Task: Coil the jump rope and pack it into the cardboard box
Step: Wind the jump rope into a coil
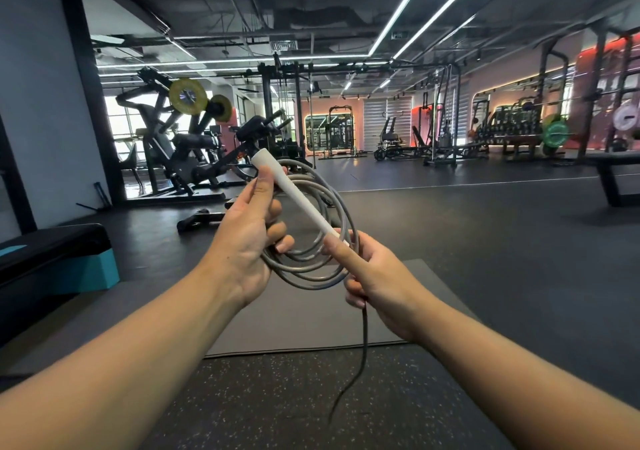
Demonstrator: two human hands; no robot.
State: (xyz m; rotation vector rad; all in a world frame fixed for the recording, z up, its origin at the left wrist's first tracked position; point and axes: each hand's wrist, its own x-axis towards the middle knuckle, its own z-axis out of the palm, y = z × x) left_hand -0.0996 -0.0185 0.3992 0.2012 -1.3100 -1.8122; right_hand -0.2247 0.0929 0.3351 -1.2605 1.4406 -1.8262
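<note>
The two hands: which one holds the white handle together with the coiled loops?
The left hand; it grips the white handle and loops, the right hand only the rope.

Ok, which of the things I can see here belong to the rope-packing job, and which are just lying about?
Job:
- white handle, gripped by left hand
- grey rope coils
- loose rope tail, hanging below right hand
- cardboard box: not in view

Lying about:
- grey floor mat
- teal step platform
- weight machines
</note>
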